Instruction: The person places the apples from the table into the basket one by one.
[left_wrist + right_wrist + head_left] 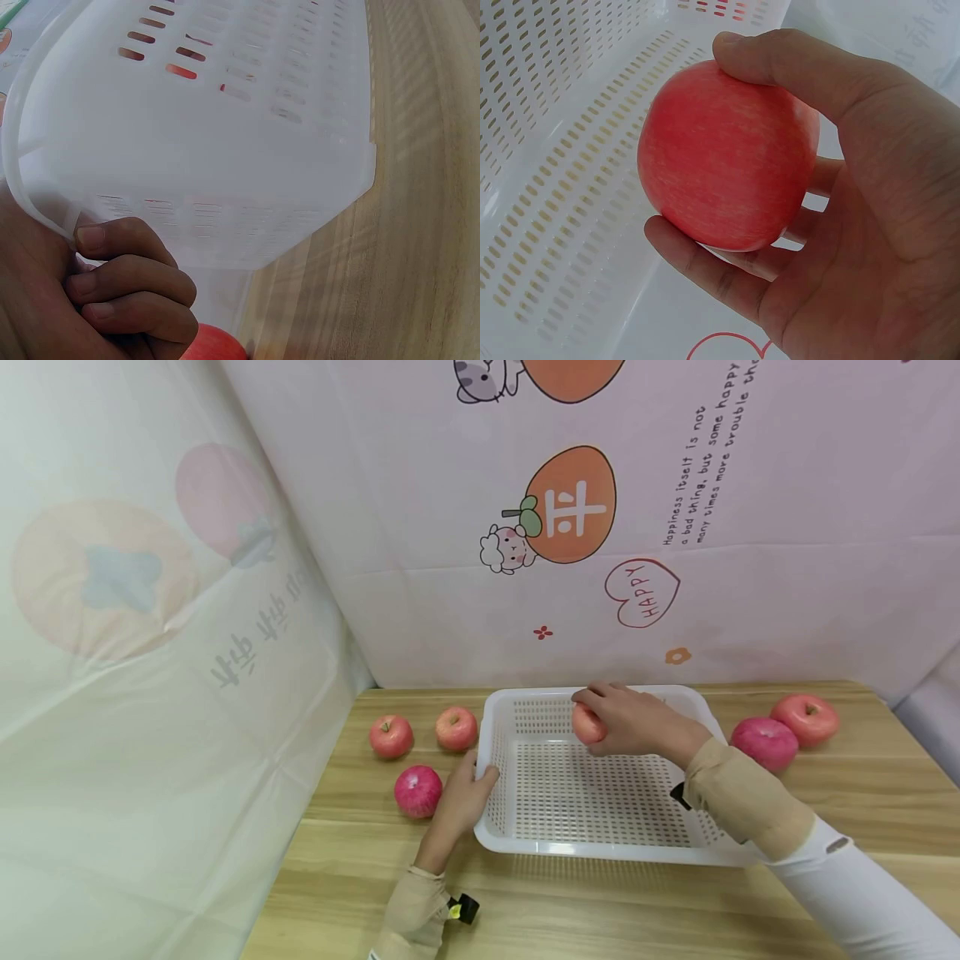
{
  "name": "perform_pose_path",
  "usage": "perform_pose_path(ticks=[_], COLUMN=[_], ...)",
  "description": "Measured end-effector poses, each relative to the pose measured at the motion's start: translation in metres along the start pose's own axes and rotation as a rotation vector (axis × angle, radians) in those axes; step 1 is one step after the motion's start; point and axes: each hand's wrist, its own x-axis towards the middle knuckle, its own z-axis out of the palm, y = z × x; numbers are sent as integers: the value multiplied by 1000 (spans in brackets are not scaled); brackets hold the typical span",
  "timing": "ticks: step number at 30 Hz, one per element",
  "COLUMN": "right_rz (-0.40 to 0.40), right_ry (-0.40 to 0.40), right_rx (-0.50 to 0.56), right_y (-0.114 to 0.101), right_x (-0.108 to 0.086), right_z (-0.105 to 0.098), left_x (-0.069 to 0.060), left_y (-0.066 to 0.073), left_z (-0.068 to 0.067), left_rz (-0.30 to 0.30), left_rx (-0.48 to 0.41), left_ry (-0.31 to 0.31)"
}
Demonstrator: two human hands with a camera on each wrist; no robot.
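Note:
My right hand grips a red apple over the far part of a white perforated plastic basket. Thumb and fingers wrap round the apple's sides, as the right wrist view shows. At the basket's left rim, my left hand holds the edge, its fingers curled under the lip in the left wrist view. No fruit shows on the visible basket floor. Close to the left hand lies a dark pink apple on the wooden table.
Two red apples, one far left and another apple by the basket, lie behind the left hand. Right of the basket, a dark pink apple touches a larger red apple. A printed cloth hangs behind the table.

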Motion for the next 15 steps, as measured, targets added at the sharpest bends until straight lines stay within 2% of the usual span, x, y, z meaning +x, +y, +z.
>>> perform_pose_path(ticks=[15], right_rz=[-10], right_ry=[-12], right_rx=[4], right_y=[-8], right_x=[7], right_z=[6], left_x=[0], left_y=[0], left_z=[0], left_rz=[-3], left_rx=[11], left_ry=[-4])
